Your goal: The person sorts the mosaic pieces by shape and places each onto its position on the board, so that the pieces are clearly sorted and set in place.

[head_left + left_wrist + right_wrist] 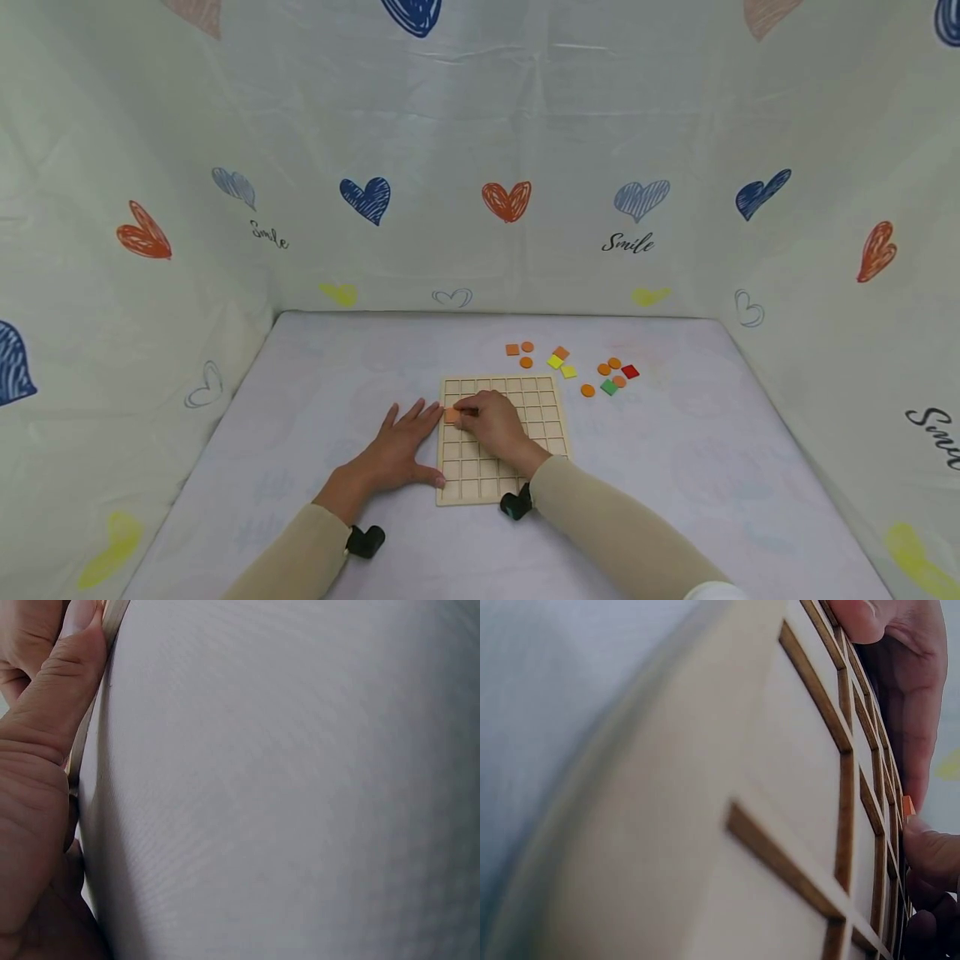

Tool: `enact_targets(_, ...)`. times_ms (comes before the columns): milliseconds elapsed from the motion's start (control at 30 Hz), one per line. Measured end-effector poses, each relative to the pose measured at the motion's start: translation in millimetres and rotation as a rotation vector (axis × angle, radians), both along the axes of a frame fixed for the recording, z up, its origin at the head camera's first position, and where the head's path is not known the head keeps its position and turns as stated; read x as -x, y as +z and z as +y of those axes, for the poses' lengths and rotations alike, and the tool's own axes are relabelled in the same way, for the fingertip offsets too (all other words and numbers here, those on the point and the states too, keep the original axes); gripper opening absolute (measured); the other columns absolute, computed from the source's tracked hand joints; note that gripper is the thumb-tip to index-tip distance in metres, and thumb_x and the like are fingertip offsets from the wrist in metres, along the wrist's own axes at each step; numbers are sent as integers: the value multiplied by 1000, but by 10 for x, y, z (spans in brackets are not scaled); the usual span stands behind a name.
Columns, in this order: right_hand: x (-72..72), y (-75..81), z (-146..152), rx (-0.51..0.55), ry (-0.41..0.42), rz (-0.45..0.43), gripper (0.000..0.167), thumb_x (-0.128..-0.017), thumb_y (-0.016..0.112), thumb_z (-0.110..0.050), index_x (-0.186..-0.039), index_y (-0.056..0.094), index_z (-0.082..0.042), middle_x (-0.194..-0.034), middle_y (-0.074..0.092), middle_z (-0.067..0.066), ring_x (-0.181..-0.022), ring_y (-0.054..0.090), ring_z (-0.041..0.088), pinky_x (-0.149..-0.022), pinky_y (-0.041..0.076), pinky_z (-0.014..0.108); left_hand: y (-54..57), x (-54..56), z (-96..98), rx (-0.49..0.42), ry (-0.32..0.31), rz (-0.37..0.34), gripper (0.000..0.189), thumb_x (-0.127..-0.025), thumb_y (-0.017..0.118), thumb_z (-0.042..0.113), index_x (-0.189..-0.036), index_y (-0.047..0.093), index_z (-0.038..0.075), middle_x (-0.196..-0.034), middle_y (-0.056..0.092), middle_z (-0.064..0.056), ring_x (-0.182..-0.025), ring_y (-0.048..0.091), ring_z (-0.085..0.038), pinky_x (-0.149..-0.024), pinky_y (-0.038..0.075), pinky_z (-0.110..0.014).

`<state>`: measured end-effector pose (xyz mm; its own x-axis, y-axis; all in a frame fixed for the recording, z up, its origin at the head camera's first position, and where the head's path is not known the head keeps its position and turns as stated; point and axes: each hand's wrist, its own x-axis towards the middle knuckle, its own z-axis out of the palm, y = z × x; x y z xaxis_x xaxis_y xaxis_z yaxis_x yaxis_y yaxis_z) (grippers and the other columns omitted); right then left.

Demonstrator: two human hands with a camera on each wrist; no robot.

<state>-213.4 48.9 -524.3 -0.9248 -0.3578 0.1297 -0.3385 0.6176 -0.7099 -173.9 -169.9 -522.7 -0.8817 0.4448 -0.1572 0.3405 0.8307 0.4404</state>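
Note:
A wooden grid board [471, 492] lies on the table, its raised strips forming square cells. My left hand [397, 450] rests at the board's left edge with fingers spread, the thumb touching its lower left side. Over the board, my right hand [497, 427] pinches an orange square tile [452, 415] near the left edge, by the left fingertips. In the right wrist view the orange tile [908, 805] shows as a small sliver between the two hands. The left wrist view shows my left thumb [56, 697] against the board's side.
Loose tiles lie beyond the board and to its right: several orange discs [588, 390], orange squares [512, 350], yellow squares [568, 372], a green square [608, 387] and a red square [630, 372]. A white sheet with printed hearts [506, 202] stands around the table [675, 467].

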Motion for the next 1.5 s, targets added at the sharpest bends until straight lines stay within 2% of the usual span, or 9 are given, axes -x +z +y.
enact_targets(667, 13, 22, 0, -12, 15, -30, 27, -92, 82, -21, -118, 82, -11, -84, 70, -7, -80, 54, 8, -80, 48, 27, -26, 5, -2, -6, 3, -1, 122, -73, 88, 63, -166, 32, 9, -173, 31, -8, -164, 17, -33, -133, 0, -61)
enact_targets(1000, -7, 27, 23, 96, -3, -90, 29, -94, 80, -19, -122, 80, -12, -92, 71, -4, -85, 59, 10, -77, 50, 26, -2, -9, 4, -10, 11, -3, 121, -72, 89, 61, -166, 33, 10, -173, 31, -8, -164, 17, -33, -133, 0, -61)
enact_targets(1233, 32, 9, 103, 179, 3, -141, 29, -97, 78, -22, -124, 79, -13, -98, 72, -3, -87, 60, 10, -76, 52, 25, -10, -8, 9, -8, 20, -9, 122, -72, 90, 61, -166, 32, 11, -173, 31, -6, -164, 17, -32, -133, 0, -59)
enact_targets(1500, 49, 101, 275, 252, -18, -184, 29, -98, 76, -20, -127, 78, -14, -100, 70, -4, -89, 58, 15, -73, 51, 24, 1, -12, 23, 3, 33, -9, 123, -71, 91, 60, -166, 32, 11, -173, 32, -6, -164, 17, -31, -134, 1, -58)
